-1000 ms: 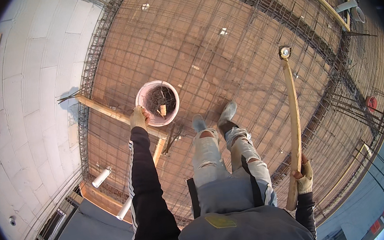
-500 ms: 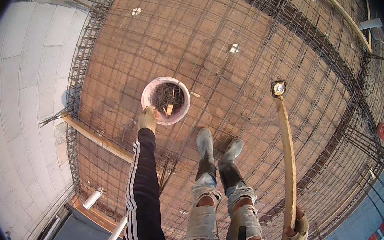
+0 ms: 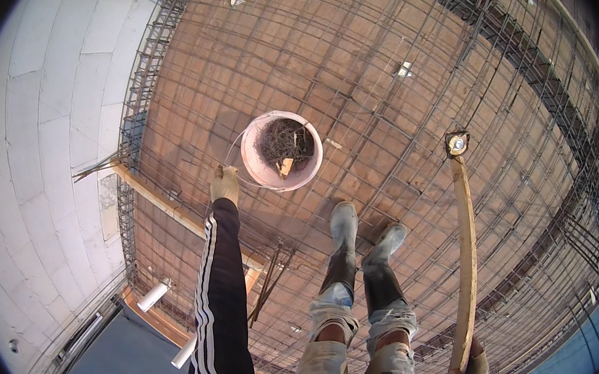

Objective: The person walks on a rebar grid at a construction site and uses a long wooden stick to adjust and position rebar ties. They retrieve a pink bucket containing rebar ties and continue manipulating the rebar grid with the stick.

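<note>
"Bucket (image 3: 252, 161), where?"
"Just right of the left hand (image 3: 224, 184), whose fingers look closed around its wire handle (image 3: 233, 143); the right hand (image 3: 475, 370) is wrapped around a wooden pole (image 3: 467, 242)."
"Risk?"
"A boot (image 3: 344, 224) between the hands could catch in the rebar mesh (image 3: 363, 129), jolting the left hand and spilling scrap (image 3: 284, 141)."
"Count?"
"One bucket, one wire handle, one wooden pole, two boots."

You are holding your left arm (image 3: 220, 292) straight out, left hand (image 3: 224, 184) curled; your right hand (image 3: 475, 371) is gripping, near right.
</note>
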{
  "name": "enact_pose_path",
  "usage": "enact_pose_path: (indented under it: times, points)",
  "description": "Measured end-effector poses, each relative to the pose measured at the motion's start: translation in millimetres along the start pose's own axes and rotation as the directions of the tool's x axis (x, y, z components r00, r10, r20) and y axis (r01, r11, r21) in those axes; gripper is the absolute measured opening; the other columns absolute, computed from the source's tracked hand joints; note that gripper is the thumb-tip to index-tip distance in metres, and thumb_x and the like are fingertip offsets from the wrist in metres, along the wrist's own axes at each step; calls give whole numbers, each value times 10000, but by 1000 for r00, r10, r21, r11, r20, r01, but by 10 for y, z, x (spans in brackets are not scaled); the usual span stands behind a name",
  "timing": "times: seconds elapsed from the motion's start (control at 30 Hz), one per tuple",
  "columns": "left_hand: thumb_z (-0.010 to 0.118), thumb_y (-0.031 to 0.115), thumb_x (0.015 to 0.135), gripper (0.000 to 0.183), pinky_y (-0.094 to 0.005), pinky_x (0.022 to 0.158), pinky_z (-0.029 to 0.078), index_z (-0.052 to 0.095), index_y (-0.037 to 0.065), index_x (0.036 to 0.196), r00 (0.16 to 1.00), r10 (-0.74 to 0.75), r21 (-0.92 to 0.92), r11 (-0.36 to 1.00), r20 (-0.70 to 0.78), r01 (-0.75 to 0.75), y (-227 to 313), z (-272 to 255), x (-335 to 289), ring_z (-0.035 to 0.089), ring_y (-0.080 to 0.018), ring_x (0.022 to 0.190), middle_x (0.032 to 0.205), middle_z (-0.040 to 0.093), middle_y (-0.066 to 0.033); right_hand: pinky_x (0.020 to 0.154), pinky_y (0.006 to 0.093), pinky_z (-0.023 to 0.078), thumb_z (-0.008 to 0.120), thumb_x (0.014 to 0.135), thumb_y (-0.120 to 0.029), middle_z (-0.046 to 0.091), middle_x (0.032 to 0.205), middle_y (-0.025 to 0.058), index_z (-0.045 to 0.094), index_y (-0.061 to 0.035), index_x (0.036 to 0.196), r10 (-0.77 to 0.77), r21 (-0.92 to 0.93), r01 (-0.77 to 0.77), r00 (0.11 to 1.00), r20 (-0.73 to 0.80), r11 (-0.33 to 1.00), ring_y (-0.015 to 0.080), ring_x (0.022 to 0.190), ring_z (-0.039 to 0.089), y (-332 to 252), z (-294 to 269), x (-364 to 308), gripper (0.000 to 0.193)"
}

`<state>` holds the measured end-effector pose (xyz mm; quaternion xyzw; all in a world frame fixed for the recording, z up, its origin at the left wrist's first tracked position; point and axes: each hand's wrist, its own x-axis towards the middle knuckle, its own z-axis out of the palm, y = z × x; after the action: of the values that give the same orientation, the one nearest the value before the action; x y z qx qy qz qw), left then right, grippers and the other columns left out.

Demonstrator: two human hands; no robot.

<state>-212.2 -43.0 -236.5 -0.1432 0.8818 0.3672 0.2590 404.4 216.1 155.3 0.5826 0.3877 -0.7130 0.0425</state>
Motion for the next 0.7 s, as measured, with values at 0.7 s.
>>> enact_pose_path:
  times: [0.7]
  points:
    - [680, 377, 1003, 516, -409, 880, 600, 558, 12, 1346, 676, -25, -577, 498, 737, 647, 1569, 1414, -3959, 671, -243, 1096, 1180, 654, -100, 854, 395, 563, 800, 745, -258, 671, 1159, 222, 538, 7, 1419, -376, -611, 486, 873, 310, 625, 342, 979, 705, -381, 28, 416, 770]
